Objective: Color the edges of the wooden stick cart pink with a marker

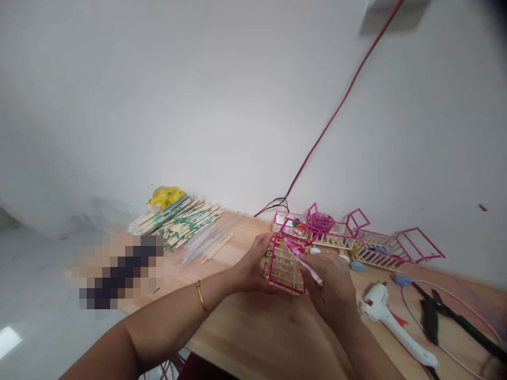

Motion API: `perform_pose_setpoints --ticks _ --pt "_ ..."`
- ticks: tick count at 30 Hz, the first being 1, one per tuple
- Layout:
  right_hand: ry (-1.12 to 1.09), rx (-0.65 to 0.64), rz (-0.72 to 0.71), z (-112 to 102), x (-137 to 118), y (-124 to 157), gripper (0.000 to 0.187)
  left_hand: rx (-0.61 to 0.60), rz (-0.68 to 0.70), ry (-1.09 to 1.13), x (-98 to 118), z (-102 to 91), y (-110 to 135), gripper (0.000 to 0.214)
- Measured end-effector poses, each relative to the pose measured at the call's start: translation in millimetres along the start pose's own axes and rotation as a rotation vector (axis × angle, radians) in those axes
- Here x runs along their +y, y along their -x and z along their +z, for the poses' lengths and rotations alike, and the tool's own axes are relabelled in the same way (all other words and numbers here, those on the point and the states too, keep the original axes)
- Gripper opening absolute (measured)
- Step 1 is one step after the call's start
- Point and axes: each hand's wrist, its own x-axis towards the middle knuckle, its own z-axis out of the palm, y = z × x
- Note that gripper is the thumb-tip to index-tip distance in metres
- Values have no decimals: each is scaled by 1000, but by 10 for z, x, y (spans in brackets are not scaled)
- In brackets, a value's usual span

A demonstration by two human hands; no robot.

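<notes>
My left hand (253, 266) is closed round the left side of a small cage-like box (284, 264) made of pale wooden sticks with pink edges, holding it just above the wooden table (245, 327). My right hand (330, 293) is closed in a pinch on a thin white and pink stick-like tool (307, 261), whose tip rests against the front of the box. A gold bangle (201, 295) sits on my left wrist.
More pink-edged stick frames (368, 245) line the wall behind. A white glue gun (390, 322) and black pliers (433, 311) lie at the right. Packs of wrapped chopsticks (178, 221) and a yellow packet (166, 196) lie at the left. A red cable (336, 113) runs up the wall.
</notes>
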Motion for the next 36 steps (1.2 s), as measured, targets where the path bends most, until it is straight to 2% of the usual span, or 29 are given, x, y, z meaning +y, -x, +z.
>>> perform_pose_setpoints --ticks 7,22,28,30,36 --pt "12 -28 11 26 -14 15 20 -9 23 -12 33 46 13 131" --pt "55 -8 74 -23 83 50 11 22 -20 -35 29 4 -17 125" --pt "-87 30 -57 -51 -49 -4 19 -10 -93 -4 119 10 10 122" --pt "-76 38 -62 -55 -69 -19 22 -13 -114 -7 152 0 12 119" --pt "-17 11 -77 -18 -24 -17 22 -14 -36 -43 146 3 15 123"
